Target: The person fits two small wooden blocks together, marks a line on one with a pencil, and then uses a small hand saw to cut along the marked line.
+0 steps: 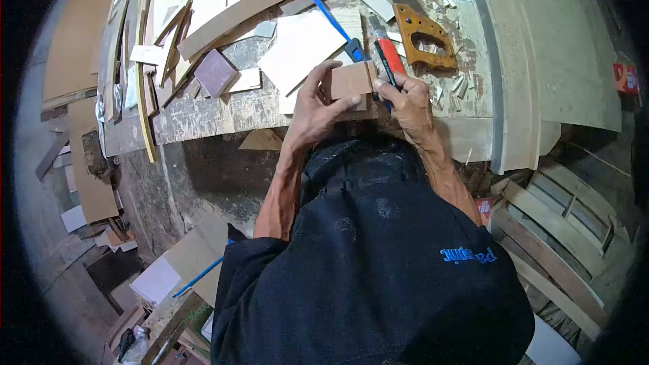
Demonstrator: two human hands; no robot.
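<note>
My left hand is closed around a small brown wooden block, thumb along its near edge and fingers at its far left corner. My right hand is at the block's right end, its fingers pinched on a slim dark pen that slants upward. Where the pen's tip meets the block, if it does, is too small to tell. Just beyond the right hand lies a red-handled tool. A blue and black tool with a long blue strip lies beyond the block.
A handsaw with a wooden handle lies at the back right of the workbench. Long boards, a purple-grey square piece and white offcuts cover the left and middle. A large panel borders the right side.
</note>
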